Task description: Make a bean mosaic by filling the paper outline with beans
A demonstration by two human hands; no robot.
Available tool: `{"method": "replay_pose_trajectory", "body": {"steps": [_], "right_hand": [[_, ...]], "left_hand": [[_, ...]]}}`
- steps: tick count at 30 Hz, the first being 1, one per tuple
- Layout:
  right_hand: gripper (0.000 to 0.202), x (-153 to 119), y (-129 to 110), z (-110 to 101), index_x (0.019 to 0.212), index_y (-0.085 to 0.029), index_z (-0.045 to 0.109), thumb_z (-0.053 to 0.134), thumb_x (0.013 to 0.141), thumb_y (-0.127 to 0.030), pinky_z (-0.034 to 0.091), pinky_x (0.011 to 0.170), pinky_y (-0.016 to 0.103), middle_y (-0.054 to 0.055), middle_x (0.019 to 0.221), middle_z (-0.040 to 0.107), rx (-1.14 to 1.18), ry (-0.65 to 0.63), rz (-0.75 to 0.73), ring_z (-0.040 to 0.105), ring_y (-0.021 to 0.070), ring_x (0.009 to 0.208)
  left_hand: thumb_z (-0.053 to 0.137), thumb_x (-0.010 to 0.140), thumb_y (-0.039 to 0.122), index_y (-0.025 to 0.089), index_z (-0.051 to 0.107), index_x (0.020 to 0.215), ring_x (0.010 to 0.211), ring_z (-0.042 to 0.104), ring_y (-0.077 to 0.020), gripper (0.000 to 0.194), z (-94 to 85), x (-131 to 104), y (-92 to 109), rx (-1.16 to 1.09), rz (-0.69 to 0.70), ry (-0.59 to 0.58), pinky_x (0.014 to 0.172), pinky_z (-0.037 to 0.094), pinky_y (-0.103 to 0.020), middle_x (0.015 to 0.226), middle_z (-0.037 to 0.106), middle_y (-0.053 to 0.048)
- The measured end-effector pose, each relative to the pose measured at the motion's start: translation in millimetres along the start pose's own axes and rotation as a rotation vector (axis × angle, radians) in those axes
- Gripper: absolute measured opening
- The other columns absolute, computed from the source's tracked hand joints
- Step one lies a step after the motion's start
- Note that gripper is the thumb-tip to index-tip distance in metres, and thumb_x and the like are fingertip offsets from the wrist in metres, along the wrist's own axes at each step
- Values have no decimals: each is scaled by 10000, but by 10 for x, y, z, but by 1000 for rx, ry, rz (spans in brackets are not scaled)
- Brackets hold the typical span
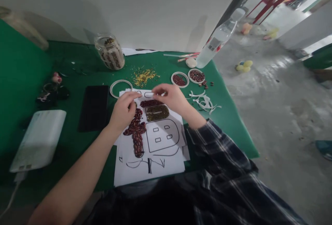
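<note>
A white paper sheet [155,164] with black outline drawings lies under my hands. Part of its drawing is filled with dark red beans [137,133], a band of small red beans [151,103] and a patch of green seeds [163,112]. My left hand [125,110] rests at the sheet's upper left, fingertips pinched together. Opposite it, my right hand [169,97] is also pinched, over the upper right part. Between the fingertips is a pale outlined area; whether they hold something thin and white cannot be made out.
At the back stand a jar [110,52] and a water bottle [218,41]. Two lids of beans [180,80], yellow crumbs [145,76], curled white strips [206,103], a ring [121,88], a black phone [93,109] and a power bank [38,140] surround the papers. The table edge [237,114] is at right.
</note>
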State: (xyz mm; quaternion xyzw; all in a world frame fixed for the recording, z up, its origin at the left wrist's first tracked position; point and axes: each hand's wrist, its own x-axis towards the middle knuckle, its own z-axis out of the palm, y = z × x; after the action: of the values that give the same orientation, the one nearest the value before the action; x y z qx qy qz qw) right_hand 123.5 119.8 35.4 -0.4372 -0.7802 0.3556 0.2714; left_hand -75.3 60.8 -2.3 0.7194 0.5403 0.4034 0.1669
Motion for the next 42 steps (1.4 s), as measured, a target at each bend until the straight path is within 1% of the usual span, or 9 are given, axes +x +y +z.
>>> {"method": "replay_pose_trajectory", "body": {"steps": [4,8,12,15,25,33,35,38,42], "right_hand": [[155,-493,40,64,915,-197,673,632,773,-244,508,696,295,29,828,692,73,-47,154,629,141,729],[85,-699,87,154,857,-222,678,611,806,-222,506,689,276,15,854,682,31,-53,90,616,131,731],[91,-671,94,202,857,-212,676,589,837,-227,495,764,287,31,872,639,-43,-112,-65,595,138,797],[71,-637,121,239,818,-205,684,629,814,-250,487,782,296,42,866,597,-82,-118,-105,577,147,818],[41,-625,136,271,789,-196,673,695,755,-201,465,729,270,21,826,595,-15,-92,-10,555,138,784],[64,-560,31,223,756,-183,676,710,722,-141,429,672,252,7,803,574,-5,-160,103,532,117,734],[32,-576,5,179,770,-193,675,693,749,-178,427,661,246,4,795,579,57,-119,73,527,109,715],[63,-609,-8,75,797,-200,671,664,785,-262,419,621,240,1,775,600,166,60,79,517,100,671],[114,-628,52,-38,810,-184,657,643,797,-297,414,591,237,1,752,622,251,267,171,520,94,638]], "left_hand": [[361,857,125,223,614,1044,1059,556,-180,330,7,21,2,7,-23,-2,969,435,-358,1077,619,-32],[388,865,140,224,605,1063,1052,559,-175,306,24,33,4,21,-35,11,961,439,-344,1088,615,-32],[407,865,144,222,602,1072,1057,559,-174,295,25,34,-2,32,-42,10,977,428,-339,1095,609,-33],[411,866,154,224,601,1073,1057,560,-177,289,22,36,3,34,-50,2,976,430,-340,1095,609,-31],[405,871,155,213,602,1068,1059,557,-172,285,32,33,20,30,-43,-5,984,421,-326,1096,610,-32],[397,876,146,182,612,1046,1046,563,-168,277,36,45,37,37,-28,-12,966,427,-327,1077,617,-47],[396,878,141,182,612,1043,1045,564,-165,276,16,45,54,54,-16,-14,959,432,-322,1075,618,-48],[394,882,145,195,608,1060,1072,555,-170,283,-44,23,155,134,20,-62,970,426,-337,1102,617,-44],[397,896,205,177,544,1198,1185,490,-212,337,-54,-103,470,326,108,-284,1022,381,-394,1266,554,-72]]}}
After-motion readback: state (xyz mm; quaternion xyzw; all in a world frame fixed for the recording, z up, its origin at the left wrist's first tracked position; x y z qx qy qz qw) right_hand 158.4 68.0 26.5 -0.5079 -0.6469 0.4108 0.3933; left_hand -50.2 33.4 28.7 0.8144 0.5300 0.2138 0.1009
